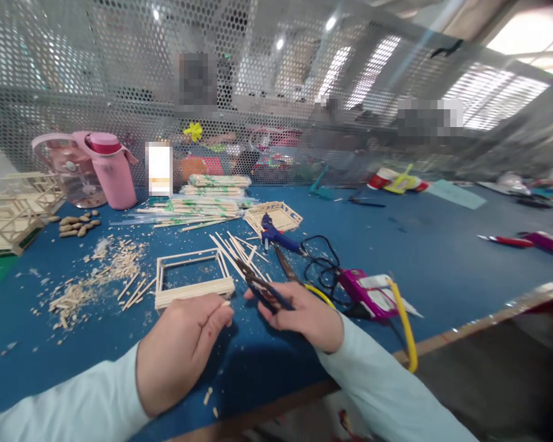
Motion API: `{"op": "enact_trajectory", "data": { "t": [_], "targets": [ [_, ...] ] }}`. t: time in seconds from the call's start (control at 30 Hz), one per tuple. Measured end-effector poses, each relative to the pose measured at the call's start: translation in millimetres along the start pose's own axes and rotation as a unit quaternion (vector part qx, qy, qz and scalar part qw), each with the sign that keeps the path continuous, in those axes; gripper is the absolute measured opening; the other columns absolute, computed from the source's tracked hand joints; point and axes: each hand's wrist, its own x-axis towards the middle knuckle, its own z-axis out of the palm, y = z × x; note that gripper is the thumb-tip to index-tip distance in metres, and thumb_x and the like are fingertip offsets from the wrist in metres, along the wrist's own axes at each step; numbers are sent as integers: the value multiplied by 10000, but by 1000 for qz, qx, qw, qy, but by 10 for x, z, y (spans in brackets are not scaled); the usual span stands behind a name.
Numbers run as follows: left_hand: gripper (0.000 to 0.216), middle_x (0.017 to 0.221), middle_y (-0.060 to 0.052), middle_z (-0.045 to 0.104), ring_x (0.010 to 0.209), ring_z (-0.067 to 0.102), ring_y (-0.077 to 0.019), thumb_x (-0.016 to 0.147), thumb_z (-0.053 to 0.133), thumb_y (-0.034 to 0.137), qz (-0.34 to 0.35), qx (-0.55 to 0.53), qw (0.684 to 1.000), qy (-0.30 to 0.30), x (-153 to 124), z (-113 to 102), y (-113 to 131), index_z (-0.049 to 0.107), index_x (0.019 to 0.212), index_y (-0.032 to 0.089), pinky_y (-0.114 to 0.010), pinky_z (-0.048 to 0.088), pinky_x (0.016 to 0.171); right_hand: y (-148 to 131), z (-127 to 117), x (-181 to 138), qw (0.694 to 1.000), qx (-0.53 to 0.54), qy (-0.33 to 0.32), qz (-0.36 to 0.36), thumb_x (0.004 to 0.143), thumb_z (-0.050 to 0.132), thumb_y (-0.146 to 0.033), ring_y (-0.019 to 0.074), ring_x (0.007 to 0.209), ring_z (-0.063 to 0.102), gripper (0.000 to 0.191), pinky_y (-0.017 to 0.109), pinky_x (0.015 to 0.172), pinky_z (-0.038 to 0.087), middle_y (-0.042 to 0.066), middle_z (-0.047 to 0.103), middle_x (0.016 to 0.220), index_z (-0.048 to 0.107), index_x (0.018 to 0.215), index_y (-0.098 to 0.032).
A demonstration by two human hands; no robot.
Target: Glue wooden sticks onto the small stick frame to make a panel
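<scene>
My left hand (184, 344) rests on the blue table (442, 258) with its fingers pinched on a short bit of wooden stick, just below a square frame of wooden sticks (191, 279). My right hand (304, 316) is closed round the handles of dark blue pliers (258, 283), whose jaws point up and left towards a fan of loose wooden sticks (237, 248). The two hands are close together near the table's front edge.
A blue glue gun (276, 234) with a black cord lies behind the hands, beside scissors and a purple-and-yellow tool (368, 296). Stick offcuts (101, 273) litter the left. A pink bottle (113, 169), peanuts, stick bundles (203, 205) and a perforated metal screen stand behind.
</scene>
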Motion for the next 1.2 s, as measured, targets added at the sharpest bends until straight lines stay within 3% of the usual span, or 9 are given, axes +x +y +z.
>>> {"op": "enact_trajectory", "data": {
  "t": [0.17, 0.33, 0.5, 0.57, 0.67, 0.83, 0.93, 1.0, 1.2],
  "targets": [
    [413, 905, -72, 630, 803, 609, -162, 822, 332, 121, 49, 27, 998, 12, -44, 64, -132, 563, 1154, 203, -277, 507, 750, 203, -80, 91, 910, -360, 172, 115, 740, 566, -414, 268, 859, 609, 453, 378, 777, 457, 137, 654, 915, 617, 1075, -113],
    [407, 909, -53, 680, 762, 646, -151, 879, 342, 179, 48, 111, 989, 82, -32, 25, -314, 460, 1268, 205, -248, 514, 674, 415, -116, 267, 846, -475, 214, 113, 749, 563, -529, 330, 1009, 560, 643, 439, 843, 430, 210, 601, 1086, 542, 1209, -81],
    [448, 870, -25, 701, 710, 645, -154, 903, 370, 227, 60, 215, 966, 133, -51, -69, -463, 323, 1349, 219, -250, 495, 621, 271, -153, 64, 871, -411, 258, -75, 867, 472, -328, 253, 960, 602, 305, 384, 850, 437, 153, 661, 1031, 683, 976, -137],
    [465, 873, -33, 699, 735, 644, -157, 905, 380, 215, 98, 226, 961, 124, -44, -43, -499, 292, 1362, 217, -249, 491, 631, 99, -70, -30, 896, -358, 226, -133, 906, 409, -298, 189, 774, 644, 310, 312, 737, 469, 79, 710, 835, 695, 885, -181],
    [508, 879, -37, 690, 745, 636, -149, 896, 391, 165, 150, 218, 959, 103, -14, 52, -494, 252, 1381, 215, -241, 489, 647, -145, 113, -5, 904, -320, 182, -217, 904, 432, -322, 184, 794, 654, 301, 287, 721, 471, 72, 717, 916, 646, 1035, -156],
    [479, 986, -54, 681, 853, 631, -157, 869, 435, 148, 174, 235, 947, 133, 7, -12, -456, 343, 1336, 206, -293, 470, 828, -220, 169, 322, 914, -293, 116, -257, 892, 453, -232, 154, 686, 658, 232, 239, 632, 458, 32, 724, 780, 674, 858, -169],
    [371, 1107, -85, 647, 1042, 582, -220, 861, 465, 240, 86, 268, 928, 245, -30, -252, -585, 470, 1230, 202, -426, 349, 1001, -83, 85, 472, 925, -253, 125, -256, 884, 462, -202, 121, 617, 643, 222, 200, 589, 449, 20, 707, 699, 674, 839, -157],
    [333, 1004, -72, 679, 955, 617, -208, 864, 444, 314, -36, 231, 927, 294, -75, -391, -742, 531, 1160, 189, -359, 443, 894, 28, 66, 532, 924, -236, 157, -255, 884, 447, -178, 119, 635, 645, 232, 195, 613, 458, 36, 708, 718, 675, 862, -141],
    [414, 756, -42, 682, 656, 615, -168, 785, 469, 508, -211, -8, 958, 193, -223, -390, -1078, 648, 925, 162, -272, 499, 621, 184, 157, 606, 907, -260, 180, -278, 863, 453, -168, 145, 645, 612, 241, 232, 618, 459, 63, 686, 712, 692, 870, -129]
  ]
}}
